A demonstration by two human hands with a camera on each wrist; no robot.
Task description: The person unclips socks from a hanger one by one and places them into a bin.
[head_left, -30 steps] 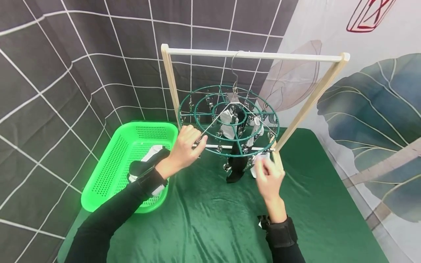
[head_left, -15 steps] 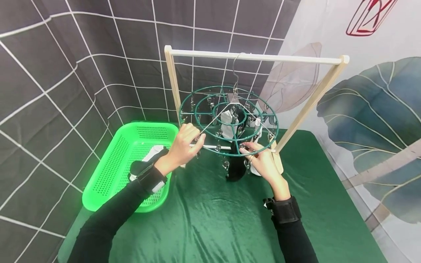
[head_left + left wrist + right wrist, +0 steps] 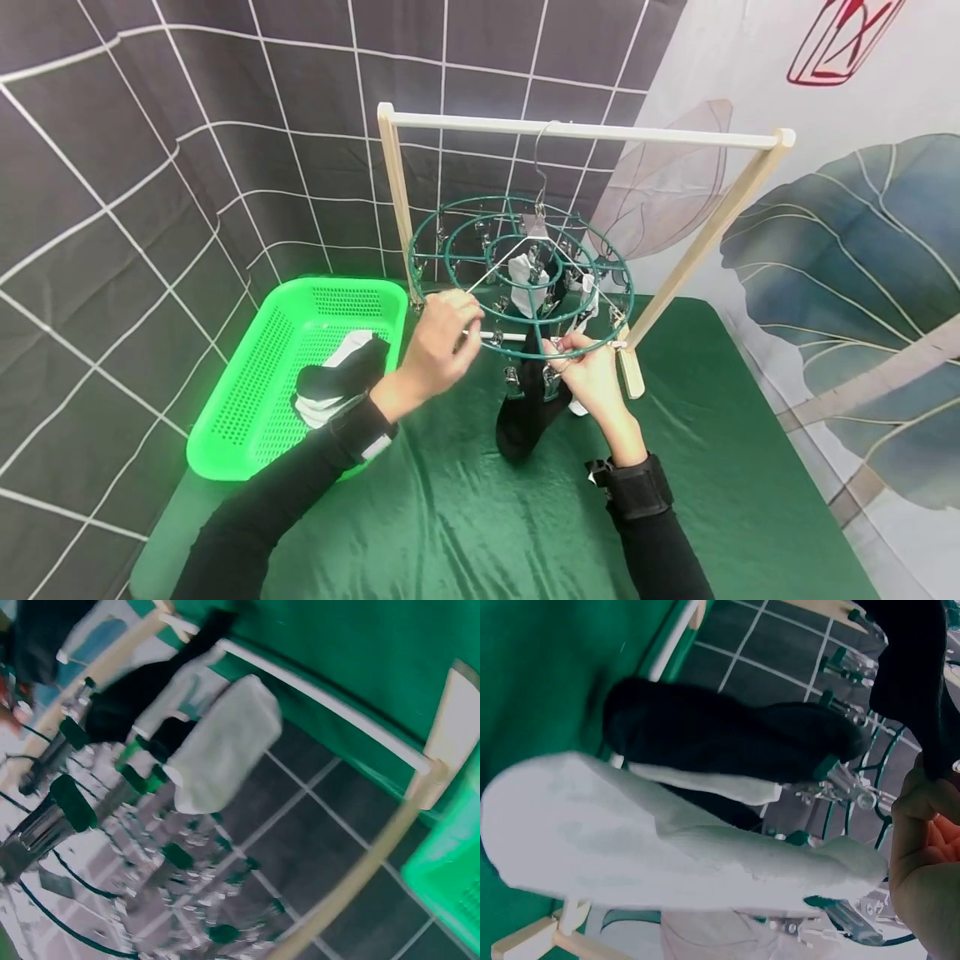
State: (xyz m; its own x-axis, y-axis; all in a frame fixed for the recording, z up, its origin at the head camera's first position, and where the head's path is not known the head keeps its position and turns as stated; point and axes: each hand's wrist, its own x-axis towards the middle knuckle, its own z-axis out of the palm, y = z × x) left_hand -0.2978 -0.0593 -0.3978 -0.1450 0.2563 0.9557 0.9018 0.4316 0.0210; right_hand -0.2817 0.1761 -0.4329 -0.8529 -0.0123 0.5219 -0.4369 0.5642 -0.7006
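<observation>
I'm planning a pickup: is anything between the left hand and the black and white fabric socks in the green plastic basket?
Yes: the basket's right wall stands between the socks and the left hand, which is outside it; reaching over likely clears it. I see no other obstacle.

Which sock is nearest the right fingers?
Right wrist view's upper-right black sock: it reaches the fingers; the lower black sock and large white sock hang from clips.

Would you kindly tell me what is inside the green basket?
Black and white socks lie inside the basket; the left sleeve covers part of its near end, hiding anything there.
</observation>
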